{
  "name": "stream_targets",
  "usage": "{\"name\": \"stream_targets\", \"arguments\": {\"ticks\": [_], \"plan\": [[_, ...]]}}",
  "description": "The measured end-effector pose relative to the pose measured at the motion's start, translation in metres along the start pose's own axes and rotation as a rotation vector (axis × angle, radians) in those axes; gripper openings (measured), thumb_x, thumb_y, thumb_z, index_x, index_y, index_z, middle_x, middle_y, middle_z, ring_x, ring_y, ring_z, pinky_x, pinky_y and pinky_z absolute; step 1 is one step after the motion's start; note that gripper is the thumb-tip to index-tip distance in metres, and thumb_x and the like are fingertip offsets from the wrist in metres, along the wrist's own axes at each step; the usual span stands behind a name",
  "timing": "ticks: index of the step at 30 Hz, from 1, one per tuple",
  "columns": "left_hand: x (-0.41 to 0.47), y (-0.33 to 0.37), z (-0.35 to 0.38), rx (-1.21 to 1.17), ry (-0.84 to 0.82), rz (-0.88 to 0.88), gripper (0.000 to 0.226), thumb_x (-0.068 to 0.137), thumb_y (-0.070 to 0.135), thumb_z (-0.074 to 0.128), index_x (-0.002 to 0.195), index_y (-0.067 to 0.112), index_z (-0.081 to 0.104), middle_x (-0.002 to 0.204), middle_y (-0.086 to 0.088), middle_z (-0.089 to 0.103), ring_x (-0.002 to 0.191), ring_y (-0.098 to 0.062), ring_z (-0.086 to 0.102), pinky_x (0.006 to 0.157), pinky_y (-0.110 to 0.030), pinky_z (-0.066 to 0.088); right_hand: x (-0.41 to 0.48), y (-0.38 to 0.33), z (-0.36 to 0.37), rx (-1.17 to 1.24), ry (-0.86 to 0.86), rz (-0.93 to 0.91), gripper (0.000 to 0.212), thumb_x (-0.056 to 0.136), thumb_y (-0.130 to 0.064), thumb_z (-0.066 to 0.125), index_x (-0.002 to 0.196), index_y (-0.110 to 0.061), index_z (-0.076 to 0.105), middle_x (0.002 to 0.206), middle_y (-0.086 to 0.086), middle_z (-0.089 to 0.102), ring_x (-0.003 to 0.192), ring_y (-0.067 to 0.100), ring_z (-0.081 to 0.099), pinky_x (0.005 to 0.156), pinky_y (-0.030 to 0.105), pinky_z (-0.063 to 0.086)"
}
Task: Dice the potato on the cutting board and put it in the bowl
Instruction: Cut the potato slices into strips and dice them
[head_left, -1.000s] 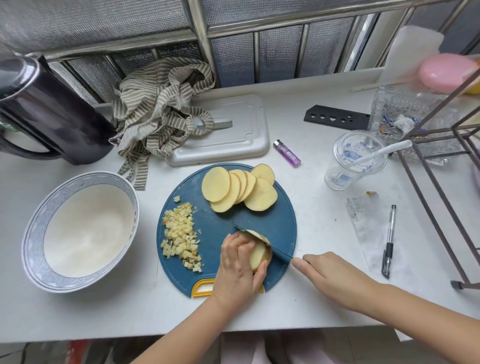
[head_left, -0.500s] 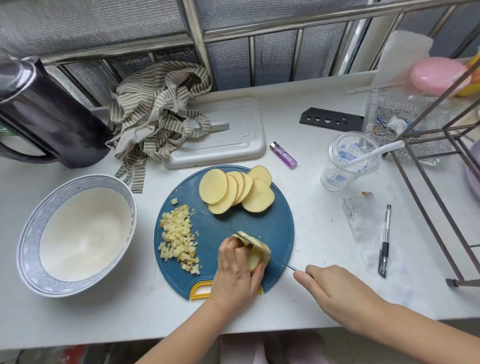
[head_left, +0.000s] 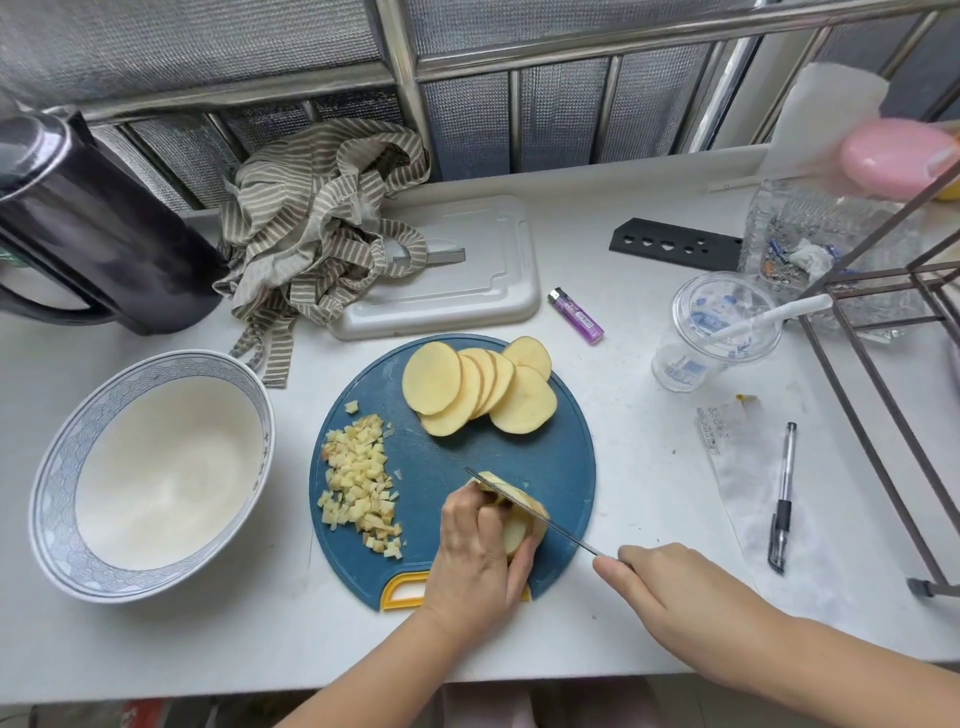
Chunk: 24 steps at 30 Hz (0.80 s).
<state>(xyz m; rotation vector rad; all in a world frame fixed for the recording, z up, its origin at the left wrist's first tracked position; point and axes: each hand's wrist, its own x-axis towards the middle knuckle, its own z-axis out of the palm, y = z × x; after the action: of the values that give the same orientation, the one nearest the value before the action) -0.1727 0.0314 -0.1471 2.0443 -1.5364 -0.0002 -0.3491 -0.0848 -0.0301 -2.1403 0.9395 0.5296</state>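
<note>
A round blue cutting board with a yellow handle lies in front of me. At its near edge my left hand grips a potato piece. My right hand holds a knife, and the thin blade rests on top of that piece. A fan of potato slices covers the far part of the board. A pile of diced potato sits on the board's left side. Left of the board stands a white bowl with a blue patterned rim, and nothing is in it.
Behind the board lie a grey tray and a striped cloth. A black kettle stands far left. To the right are a purple lighter, a plastic cup, a pen, a black knife sheath and a metal rack.
The knife has lifted from beside the potato piece to its top. My left hand has kept its grip on the piece. The camera has shifted slightly.
</note>
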Motion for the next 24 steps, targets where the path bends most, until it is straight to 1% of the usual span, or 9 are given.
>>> {"name": "stream_targets", "arguments": {"ticks": [5, 9, 12, 14, 16, 19, 22, 24], "plan": [[0.001, 0.0, -0.001, -0.001, 0.0, 0.039, 0.036, 0.099, 0.045, 0.037, 0.106, 0.011, 0.046, 0.115, -0.007, 0.041, 0.117, -0.029, 0.04, 0.103, -0.034, 0.031, 0.003, 0.001, -0.001, 0.01, -0.014, -0.01, 0.049, 0.098, -0.055, 0.021, 0.067, -0.02, 0.033, 0.063, -0.005, 0.038, 0.059, 0.012, 0.035, 0.061, 0.028, 0.033], [0.0, -0.002, 0.001, 0.012, -0.011, 0.036, 0.032, 0.091, 0.039, 0.05, 0.106, 0.011, 0.045, 0.113, -0.007, 0.042, 0.116, -0.031, 0.04, 0.103, -0.035, 0.03, 0.007, 0.002, 0.002, 0.014, -0.015, -0.019, 0.048, 0.099, -0.054, 0.021, 0.067, -0.02, 0.032, 0.063, -0.005, 0.037, 0.058, 0.012, 0.035, 0.06, 0.027, 0.033], [-0.001, -0.003, 0.002, 0.005, -0.01, 0.038, 0.034, 0.09, 0.038, 0.052, 0.107, 0.01, 0.046, 0.113, -0.007, 0.042, 0.116, -0.031, 0.04, 0.104, -0.034, 0.029, 0.011, 0.006, 0.002, 0.033, -0.017, -0.033, 0.049, 0.099, -0.054, 0.022, 0.066, -0.019, 0.033, 0.061, -0.004, 0.037, 0.057, 0.013, 0.036, 0.061, 0.028, 0.033], [-0.001, -0.003, 0.003, 0.001, -0.005, 0.04, 0.034, 0.09, 0.038, 0.051, 0.108, 0.01, 0.046, 0.112, -0.007, 0.043, 0.116, -0.031, 0.04, 0.105, -0.034, 0.028, 0.016, 0.008, 0.003, 0.056, -0.016, -0.044, 0.05, 0.099, -0.054, 0.023, 0.066, -0.019, 0.035, 0.061, -0.003, 0.039, 0.058, 0.013, 0.037, 0.062, 0.027, 0.035], [-0.001, -0.003, 0.003, 0.009, -0.005, 0.041, 0.035, 0.089, 0.038, 0.051, 0.108, 0.009, 0.046, 0.111, -0.007, 0.042, 0.114, -0.032, 0.04, 0.103, -0.037, 0.031, 0.022, 0.008, 0.004, 0.078, -0.018, -0.059, 0.052, 0.098, -0.056, 0.022, 0.066, -0.018, 0.038, 0.063, -0.003, 0.043, 0.061, 0.013, 0.042, 0.066, 0.027, 0.038], [-0.001, -0.003, 0.004, 0.024, -0.003, 0.051, 0.035, 0.089, 0.037, 0.051, 0.107, 0.008, 0.045, 0.109, -0.008, 0.042, 0.112, -0.033, 0.041, 0.1, -0.04, 0.033, 0.029, 0.006, 0.006, 0.099, -0.02, -0.073, 0.054, 0.093, -0.061, 0.019, 0.067, -0.019, 0.041, 0.067, -0.002, 0.048, 0.069, 0.017, 0.048, 0.074, 0.032, 0.042], [-0.001, -0.003, 0.005, 0.026, 0.0, 0.05, 0.035, 0.096, 0.041, 0.043, 0.107, 0.008, 0.045, 0.108, -0.009, 0.042, 0.112, -0.034, 0.041, 0.101, -0.041, 0.033, 0.03, 0.009, 0.008, 0.111, -0.017, -0.065, 0.05, 0.099, -0.053, 0.024, 0.067, -0.019, 0.042, 0.068, -0.001, 0.049, 0.071, 0.019, 0.05, 0.075, 0.034, 0.042], [-0.001, -0.003, 0.005, 0.023, -0.004, 0.044, 0.035, 0.096, 0.042, 0.041, 0.108, 0.01, 0.044, 0.108, -0.008, 0.041, 0.111, -0.034, 0.04, 0.1, -0.042, 0.033, 0.032, 0.009, 0.01, 0.113, -0.016, -0.059, 0.051, 0.1, -0.052, 0.025, 0.069, -0.017, 0.044, 0.07, 0.001, 0.052, 0.072, 0.021, 0.052, 0.075, 0.036, 0.043]]}}
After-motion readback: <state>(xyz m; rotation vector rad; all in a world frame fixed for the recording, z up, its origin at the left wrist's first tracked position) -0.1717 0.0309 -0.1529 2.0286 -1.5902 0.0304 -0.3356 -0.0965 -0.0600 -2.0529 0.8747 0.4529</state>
